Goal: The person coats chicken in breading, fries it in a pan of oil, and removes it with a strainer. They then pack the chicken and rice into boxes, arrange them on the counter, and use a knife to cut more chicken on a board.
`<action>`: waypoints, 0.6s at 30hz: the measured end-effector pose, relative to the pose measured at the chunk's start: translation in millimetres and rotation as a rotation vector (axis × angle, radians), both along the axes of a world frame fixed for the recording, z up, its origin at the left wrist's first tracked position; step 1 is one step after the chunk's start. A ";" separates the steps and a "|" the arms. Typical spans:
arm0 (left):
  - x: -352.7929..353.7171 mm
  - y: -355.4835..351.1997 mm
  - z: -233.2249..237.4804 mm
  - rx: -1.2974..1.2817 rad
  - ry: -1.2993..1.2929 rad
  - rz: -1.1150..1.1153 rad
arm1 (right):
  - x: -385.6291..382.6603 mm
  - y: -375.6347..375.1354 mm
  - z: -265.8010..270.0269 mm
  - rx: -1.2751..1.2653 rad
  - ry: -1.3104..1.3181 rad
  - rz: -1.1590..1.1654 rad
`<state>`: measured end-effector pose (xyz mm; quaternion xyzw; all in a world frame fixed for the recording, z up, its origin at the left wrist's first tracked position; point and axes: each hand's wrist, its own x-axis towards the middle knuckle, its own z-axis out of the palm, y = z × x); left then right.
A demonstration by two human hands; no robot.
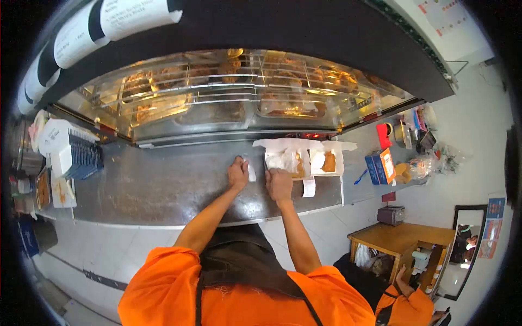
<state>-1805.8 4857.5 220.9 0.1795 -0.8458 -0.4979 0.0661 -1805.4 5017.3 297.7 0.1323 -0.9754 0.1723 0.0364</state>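
My left hand [237, 174] is closed at the counter, its fingers around a small white piece [250, 170], perhaps paper. My right hand [279, 185] has its fingers curled at the front left corner of an open takeaway box [268, 158]. White paper [281, 160] and golden-brown fried food [298, 164] lie inside that box. Touching it on the right is a second open box [338, 163] with a brown fried piece [329, 162] and something white in it. A printed slip [309, 188] hangs from the front of the boxes.
Behind the metal counter [179, 185] stands a lit glass food warmer [217, 103] with trays. Stacked containers [81, 152] are at the left. A blue-and-orange box [380, 167], a blue pen [361, 176] and a red tape dispenser [384, 135] lie right. Another person in orange [409, 307] is at lower right.
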 end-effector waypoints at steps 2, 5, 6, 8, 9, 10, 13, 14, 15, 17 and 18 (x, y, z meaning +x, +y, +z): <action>31.7 1.7 -4.8 0.125 0.006 -0.006 | -11.2 4.2 9.9 -0.014 -0.010 0.014; 45.6 30.3 -14.3 0.090 -0.074 -0.053 | -14.1 5.0 23.0 -0.037 -0.057 0.031; 39.6 41.4 -9.1 0.153 -0.058 -0.062 | -19.1 6.0 27.2 -0.043 -0.081 0.036; 30.8 56.1 0.7 0.175 -0.126 -0.119 | -20.9 6.1 29.4 -0.052 -0.105 0.019; 26.2 62.0 0.2 0.147 -0.107 -0.113 | -21.1 5.2 28.6 -0.053 -0.127 0.020; 23.5 65.8 0.2 0.116 -0.089 -0.106 | -20.8 4.5 27.7 -0.056 -0.150 0.022; 22.6 66.8 12.6 0.170 -0.174 -0.084 | -13.4 8.2 -0.7 0.146 -0.161 0.104; 22.8 60.7 31.0 0.091 -0.209 -0.148 | -12.9 8.1 -8.8 0.123 -0.162 0.098; 29.4 57.7 47.3 0.008 -0.248 -0.204 | -9.5 8.9 -14.4 0.096 -0.163 0.097; 35.0 65.4 21.6 0.038 -0.170 -0.202 | -4.0 9.4 2.6 -0.018 -0.186 0.112; 37.4 62.7 24.7 0.111 -0.189 -0.260 | -3.5 8.8 8.3 -0.011 -0.249 0.109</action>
